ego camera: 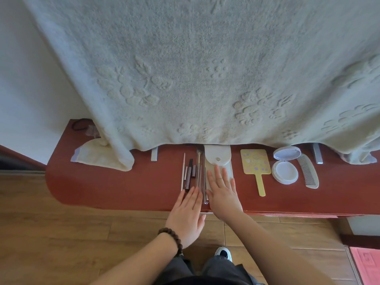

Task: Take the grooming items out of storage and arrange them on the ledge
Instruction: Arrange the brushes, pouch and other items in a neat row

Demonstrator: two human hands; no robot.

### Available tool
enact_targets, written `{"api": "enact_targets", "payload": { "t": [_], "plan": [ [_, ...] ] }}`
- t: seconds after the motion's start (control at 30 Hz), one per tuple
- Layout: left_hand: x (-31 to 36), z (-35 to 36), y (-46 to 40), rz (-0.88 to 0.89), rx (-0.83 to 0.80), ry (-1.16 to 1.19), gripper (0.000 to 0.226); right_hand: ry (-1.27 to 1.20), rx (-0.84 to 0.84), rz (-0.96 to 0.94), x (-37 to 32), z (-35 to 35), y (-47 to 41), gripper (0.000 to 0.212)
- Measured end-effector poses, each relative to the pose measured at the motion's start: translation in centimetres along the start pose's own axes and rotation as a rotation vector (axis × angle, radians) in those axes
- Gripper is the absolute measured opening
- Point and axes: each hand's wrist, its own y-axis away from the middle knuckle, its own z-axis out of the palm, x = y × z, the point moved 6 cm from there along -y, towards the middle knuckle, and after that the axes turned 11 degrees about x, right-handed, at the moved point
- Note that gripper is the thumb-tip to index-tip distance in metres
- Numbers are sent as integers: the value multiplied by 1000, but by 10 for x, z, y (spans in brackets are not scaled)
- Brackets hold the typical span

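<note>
A red-brown ledge (102, 188) carries a yellow hand mirror (255, 163) dotted with lilac flowers, a cream pouch (218, 156), a translucent white compact (285, 168), a grey comb (308, 171) and dark brown pencils (189, 173). Behind hangs a pale grey-green towel (195, 68) embossed with flowers.

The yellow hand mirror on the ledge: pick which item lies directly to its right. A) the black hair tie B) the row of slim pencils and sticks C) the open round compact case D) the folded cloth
C: the open round compact case lies just right of the yellow hand mirror, with the comb beyond it.
</note>
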Motion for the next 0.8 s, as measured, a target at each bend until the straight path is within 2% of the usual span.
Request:
{"api": "enact_targets", "payload": {
  "t": [0.23,0.37,0.43,0.53,0.63,0.8],
  "plan": [
    [-1,4,0,-71,-12,-1,66,-85,16,10,-1,-6,0,58],
    [-3,-4,-7,-114,53,17,66,-172,160,31,18,-29,5,59],
    [-8,-8,-12,-169,75,21,65,-161,237,106,44,-38,10,59],
    [-15,-11,-16,-227,74,16,67,-100,189,259,85,-36,20,60],
    [-7,-12,-22,-186,81,36,67,-46,109,286,97,-26,27,61],
    [32,-10,-40,14,51,98,60,-60,104,270,87,-20,31,60]
  ]
}}
